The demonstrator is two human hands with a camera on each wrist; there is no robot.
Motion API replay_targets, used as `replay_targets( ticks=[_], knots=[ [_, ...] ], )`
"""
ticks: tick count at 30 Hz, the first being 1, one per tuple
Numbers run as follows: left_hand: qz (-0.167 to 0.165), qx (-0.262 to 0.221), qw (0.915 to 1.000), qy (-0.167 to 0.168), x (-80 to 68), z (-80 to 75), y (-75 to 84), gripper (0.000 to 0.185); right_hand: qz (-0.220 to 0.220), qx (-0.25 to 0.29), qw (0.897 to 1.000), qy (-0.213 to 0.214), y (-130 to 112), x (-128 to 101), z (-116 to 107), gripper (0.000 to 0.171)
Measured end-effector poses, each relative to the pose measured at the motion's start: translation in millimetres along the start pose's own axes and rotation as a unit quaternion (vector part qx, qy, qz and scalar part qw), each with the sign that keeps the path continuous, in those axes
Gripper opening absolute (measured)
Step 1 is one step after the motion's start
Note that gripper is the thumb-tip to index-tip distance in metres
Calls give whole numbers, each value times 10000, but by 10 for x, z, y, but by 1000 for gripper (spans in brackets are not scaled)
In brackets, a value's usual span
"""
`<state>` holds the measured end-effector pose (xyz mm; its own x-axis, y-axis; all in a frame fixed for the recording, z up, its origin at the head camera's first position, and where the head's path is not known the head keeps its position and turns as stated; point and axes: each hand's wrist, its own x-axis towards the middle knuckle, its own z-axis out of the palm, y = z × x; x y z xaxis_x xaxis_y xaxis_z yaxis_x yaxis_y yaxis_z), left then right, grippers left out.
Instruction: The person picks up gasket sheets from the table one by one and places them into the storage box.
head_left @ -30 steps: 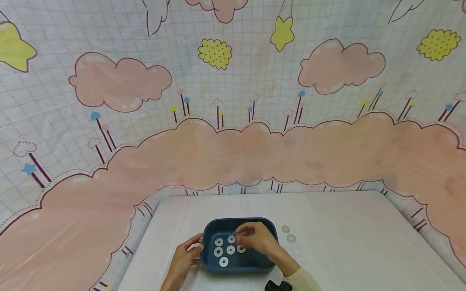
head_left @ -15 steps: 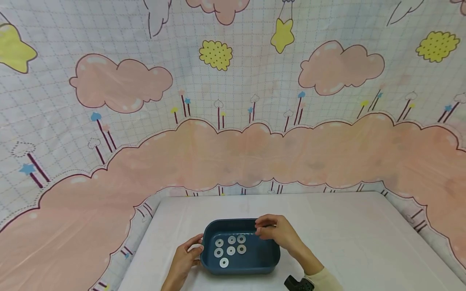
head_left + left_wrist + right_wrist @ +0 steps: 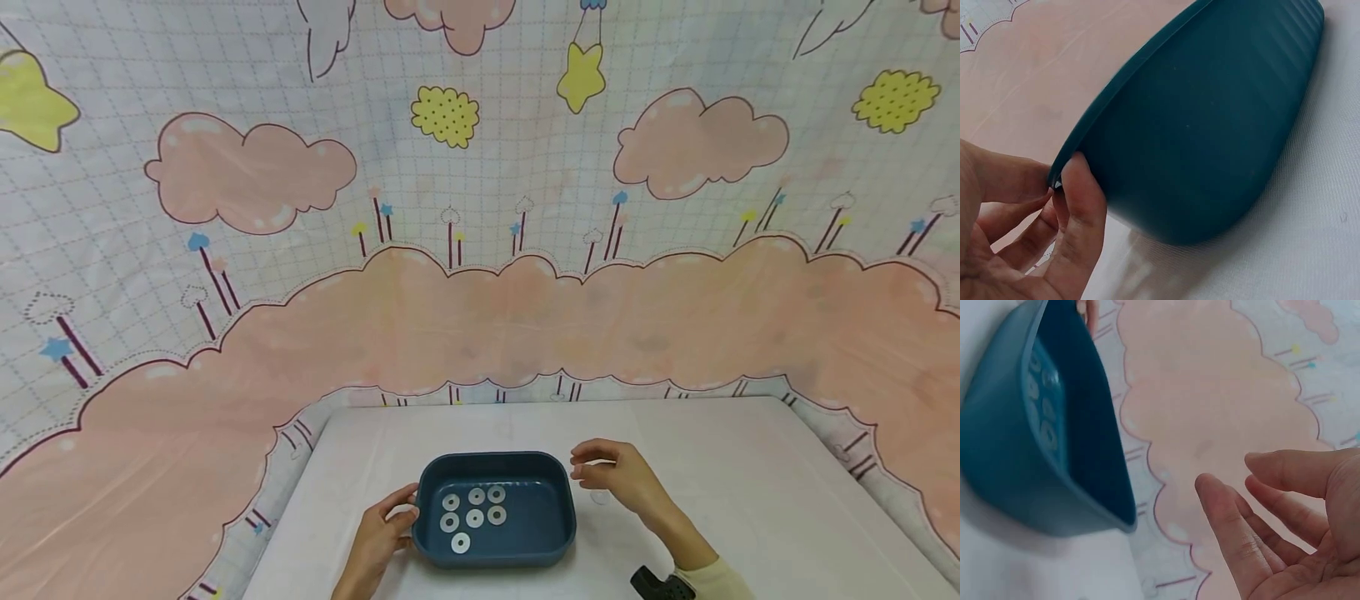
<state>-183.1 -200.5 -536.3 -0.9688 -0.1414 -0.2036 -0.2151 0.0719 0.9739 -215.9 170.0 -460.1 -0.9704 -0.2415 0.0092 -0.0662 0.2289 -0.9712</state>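
Observation:
A dark blue rectangular tray (image 3: 536, 529) stands on the white table in the head view. Several pale flat washers (image 3: 475, 518) lie inside it, grouped toward its left half. My left hand (image 3: 378, 533) pinches the tray's left rim; in the left wrist view its thumb (image 3: 1082, 206) lies against the outer wall. My right hand (image 3: 622, 475) is just beyond the tray's right end, above the table, with loosely bent fingers. In the right wrist view a gap shows between thumb and fingertips, and nothing is held. A faint clear disc (image 3: 599, 497) lies on the table below that hand.
A white cloth-covered table (image 3: 750, 500) extends past the tray on both sides. Behind it hangs a curtain (image 3: 480, 325) printed with clouds and stars. A dark device (image 3: 662, 583) is strapped at the right wrist, by a pale sleeve (image 3: 716, 581).
My right hand has moved from inside the tray out past its right rim. A washer at the back of the group, formerly behind the fingers, now shows. The left hand keeps its place.

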Motion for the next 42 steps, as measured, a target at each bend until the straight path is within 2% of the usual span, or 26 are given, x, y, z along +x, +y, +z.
replay_targets(
  ticks=[5,14,25,35,42],
  knots=[
    [-14,15,10000,2,-3,-4,0,46,64,5,9998,196,134,-9,-118,38],
    [26,-12,10000,-41,-6,-15,-3,46,366,-126,9967,718,347,77,-194,28],
    [26,-81,9999,-82,-5,-18,4,47,442,-441,9946,828,623,111,-230,38],
    [-31,-43,10000,-24,-3,-10,13,46,556,-724,9897,1101,822,195,-215,31],
    [-48,-27,10000,-56,5,-10,13,46,570,-859,9891,1051,909,206,-211,31]
  ],
)
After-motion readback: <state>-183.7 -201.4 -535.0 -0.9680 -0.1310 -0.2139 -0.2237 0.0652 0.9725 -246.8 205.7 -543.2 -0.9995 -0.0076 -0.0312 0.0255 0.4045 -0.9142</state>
